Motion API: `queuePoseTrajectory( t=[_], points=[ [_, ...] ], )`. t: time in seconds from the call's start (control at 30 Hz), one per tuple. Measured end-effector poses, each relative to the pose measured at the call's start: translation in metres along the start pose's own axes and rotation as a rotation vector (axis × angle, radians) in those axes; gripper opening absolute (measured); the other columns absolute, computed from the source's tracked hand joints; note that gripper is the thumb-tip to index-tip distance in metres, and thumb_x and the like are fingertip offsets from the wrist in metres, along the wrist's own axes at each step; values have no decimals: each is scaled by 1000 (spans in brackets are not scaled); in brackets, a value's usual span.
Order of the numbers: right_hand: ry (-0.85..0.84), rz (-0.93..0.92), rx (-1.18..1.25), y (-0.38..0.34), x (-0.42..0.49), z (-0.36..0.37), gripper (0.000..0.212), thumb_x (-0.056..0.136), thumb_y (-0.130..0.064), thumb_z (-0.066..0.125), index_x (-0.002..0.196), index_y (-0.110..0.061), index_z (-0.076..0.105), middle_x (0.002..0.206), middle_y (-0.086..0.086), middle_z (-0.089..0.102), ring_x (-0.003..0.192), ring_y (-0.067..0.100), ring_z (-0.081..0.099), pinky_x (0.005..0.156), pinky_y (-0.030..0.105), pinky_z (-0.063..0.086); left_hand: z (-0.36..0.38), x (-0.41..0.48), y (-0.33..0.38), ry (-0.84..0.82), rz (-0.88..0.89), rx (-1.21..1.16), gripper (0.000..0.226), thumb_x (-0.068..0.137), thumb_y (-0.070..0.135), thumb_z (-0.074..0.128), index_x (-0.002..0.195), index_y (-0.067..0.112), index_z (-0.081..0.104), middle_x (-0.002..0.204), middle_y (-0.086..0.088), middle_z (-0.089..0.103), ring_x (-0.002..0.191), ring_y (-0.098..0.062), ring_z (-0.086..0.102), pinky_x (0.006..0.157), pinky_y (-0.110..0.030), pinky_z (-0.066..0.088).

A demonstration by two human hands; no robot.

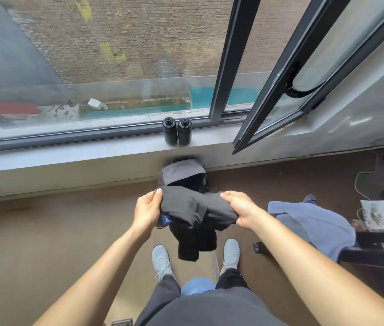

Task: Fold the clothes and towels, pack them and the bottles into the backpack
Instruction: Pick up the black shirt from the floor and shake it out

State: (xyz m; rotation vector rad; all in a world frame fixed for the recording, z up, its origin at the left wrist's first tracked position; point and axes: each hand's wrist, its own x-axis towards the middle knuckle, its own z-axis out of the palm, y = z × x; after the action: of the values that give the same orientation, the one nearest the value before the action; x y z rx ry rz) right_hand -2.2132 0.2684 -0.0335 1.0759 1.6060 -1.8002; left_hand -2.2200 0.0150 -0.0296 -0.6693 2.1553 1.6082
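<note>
Head view: left hand (147, 210) and right hand (240, 208) each pinch one end of the part-folded garment (193, 208), held in the air just this side of the backpack (181, 171); bottles (177, 131) stand beyond it. Best to tuck the hanging tail under before packing.

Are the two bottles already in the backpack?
No, both bottles stand side by side on the windowsill, above the backpack.

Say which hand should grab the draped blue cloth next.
Right. The blue cloth lies draped on the person's right, close beside the right hand. The left hand sits farther off, across the black garment that both hands grip.
</note>
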Motion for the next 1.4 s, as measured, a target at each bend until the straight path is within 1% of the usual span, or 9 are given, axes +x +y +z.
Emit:
queuePoseTrajectory(
  t=[0.17, 0.27, 0.47, 0.63, 0.73, 0.9, 0.97, 1.2, 1.4],
  points=[
    [-78, -223, -798, -9, 3, -27, 53, 87, -53, 72, 128, -22, 58, 103, -6, 61, 92, 4, 57, 82, 24, 47, -12, 26, 12, 98, -167, -164, 36, 106, 29, 53, 93, -1, 69, 87, -10, 71, 83, -27, 66, 72, -32, 51],
    [-147, -310, -1059, -10, 7, -33, 98, 66, -77, 70, 149, -36, 40, 123, 1, 50, 115, 14, 53, 101, 34, 47, -21, 40, 24, 117, -411, -405, 34, 107, 35, 52, 105, 3, 66, 101, -16, 74, 87, -33, 71, 67, -37, 56],
    [-89, -432, -1333, 0, 14, -33, 102, 66, -78, 73, 153, -42, 33, 148, -5, 35, 132, 26, 29, 96, 44, 29, -25, 20, 57, -193, -629, -832, 57, 110, 44, 37, 133, -2, 62, 125, -29, 68, 111, -43, 67, 79, -59, 55],
    [-139, -417, -1099, 26, 5, 3, 109, 64, -72, 80, 155, -41, 29, 154, -5, 36, 139, 27, 27, 111, 57, 28, -9, -6, 82, -420, -638, -1076, 63, 108, 45, 40, 127, -10, 63, 129, -34, 64, 103, -49, 72, 74, -68, 59],
    [-132, -392, -835, 39, 2, 34, 106, 54, -75, 77, 149, -42, 41, 145, -7, 49, 133, 21, 40, 112, 52, 36, -8, -9, 85, -466, -576, -1097, 65, 108, 46, 38, 127, -12, 62, 134, -33, 62, 111, -47, 69, 92, -69, 50],
    [-121, -381, -305, 40, 0, 82, 28, 77, -37, 79, 103, -27, 72, 102, -1, 77, 106, 25, 70, 92, 43, 58, -24, -10, 94, -413, -529, -1087, 63, 109, 47, 38, 144, -3, 54, 149, -27, 52, 140, -40, 50, 122, -54, 32],
    [-96, -347, -171, 34, -5, 87, 7, 91, -25, 69, 96, -23, 74, 96, 2, 76, 103, 25, 71, 88, 40, 57, -34, -11, 96, -367, -516, -1053, 64, 108, 48, 37, 143, -3, 54, 148, -28, 52, 141, -40, 49, 122, -54, 32],
    [90, -538, -312, -13, -2, 31, 14, 96, -15, 63, 87, -19, 74, 85, 2, 76, 80, 5, 60, 68, 23, 46, -68, 27, 42, -2, -426, -732, 57, 107, 50, 40, 128, 3, 65, 127, -20, 71, 115, -39, 67, 91, -50, 53],
    [75, -737, -532, -63, -24, 3, 19, 95, -7, 60, 87, -20, 71, 77, -10, 71, 67, -6, 58, 65, 11, 41, -62, 51, -16, 180, -211, 187, 52, 94, 48, 35, 73, 10, 63, 76, -7, 73, 74, -34, 71, 78, -40, 57]
  ],
)
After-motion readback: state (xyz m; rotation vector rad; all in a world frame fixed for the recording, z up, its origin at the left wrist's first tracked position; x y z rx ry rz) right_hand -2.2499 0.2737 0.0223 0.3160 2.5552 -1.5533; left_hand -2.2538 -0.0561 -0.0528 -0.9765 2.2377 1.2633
